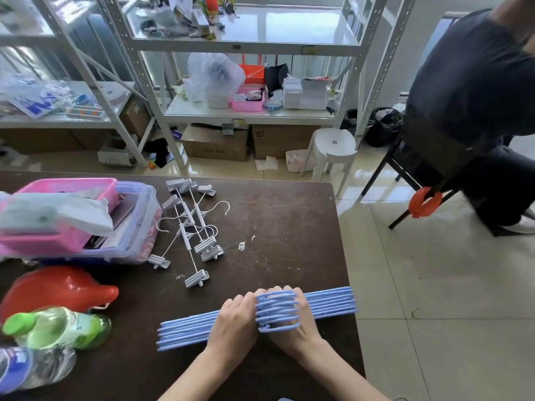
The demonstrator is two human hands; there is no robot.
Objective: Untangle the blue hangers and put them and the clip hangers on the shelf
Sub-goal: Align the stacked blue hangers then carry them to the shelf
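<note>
Several blue hangers (pixel 330 303) lie stacked in one bundle across the near edge of the dark table (pixel 289 227), their hooks bunched at the middle. My left hand (pixel 234 322) grips the bundle just left of the hooks. My right hand (pixel 292 316) holds it at the hooks, which curl over my fingers. A loose pile of white clip hangers (pixel 191 227) lies on the table beyond my hands, apart from them. The white metal shelf (pixel 249 114) stands across the floor behind the table.
Pink and purple baskets (pixel 72 221) sit at the table's left, with a red plastic object (pixel 58 287) and bottles (pixel 55 328) nearer me. A white stool (pixel 333 151) and cardboard boxes (pixel 217 143) stand by the shelf. A person sits on a chair (pixel 463 111) at the right.
</note>
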